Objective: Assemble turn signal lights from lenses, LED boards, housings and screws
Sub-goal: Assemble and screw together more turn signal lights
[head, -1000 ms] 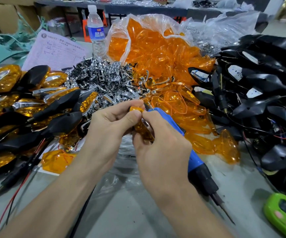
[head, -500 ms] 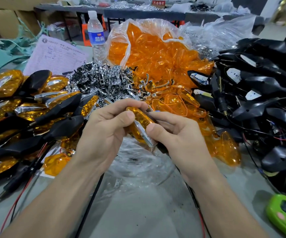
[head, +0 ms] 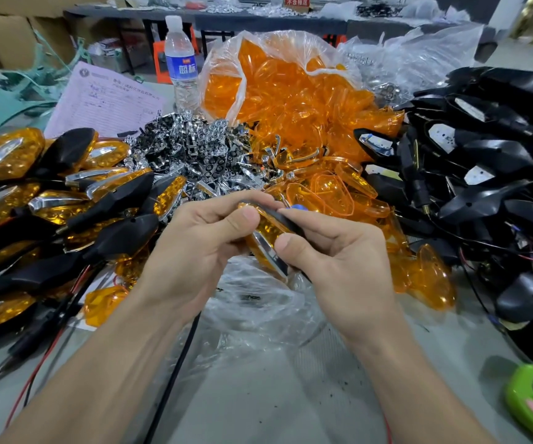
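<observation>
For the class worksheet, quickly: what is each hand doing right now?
Left hand: closed on the turn signal light, thumb on its amber lens.
Right hand: closed on the same light from the other side.

I see my grey bench (head: 258,398) heaped with amber lenses (head: 310,100), black housings (head: 499,174), chrome reflectors (head: 194,149) and finished lights (head: 34,203).

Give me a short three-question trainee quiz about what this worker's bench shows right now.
1. True or false: both the left hand and the right hand hold the turn signal light.
2. On which side of the person does the finished lights pile lie? A) left B) right C) behind the water bottle
3. Fill in: the lenses in the clear plastic bag are coloured ____.

Key: 1 true; 2 A; 3 orange.
</observation>
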